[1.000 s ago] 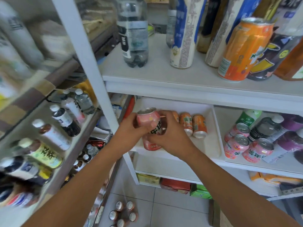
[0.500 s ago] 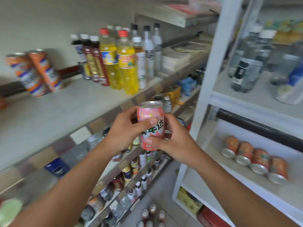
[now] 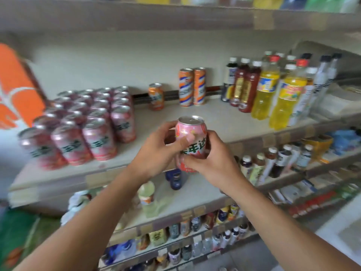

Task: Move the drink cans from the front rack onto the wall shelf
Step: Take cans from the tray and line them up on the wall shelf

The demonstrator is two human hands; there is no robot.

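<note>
Pink can (image 3: pixel 192 142) gripped upright by 2 hands
It is clasped by the left hand (image 3: pixel 156 153) and right hand (image 3: pixel 213 159); the wall shelf (image 3: pixel 224 122) is seen at 12 o'clock.

Bright, even, soft light with faint shadows. Motion blur smears the left-hand block of pink aluminium drink cans (image 3: pixel 78 126) and the frame edges; wide-angle distortion bows the beige wall shelf (image 3: pixel 224 122)
</note>
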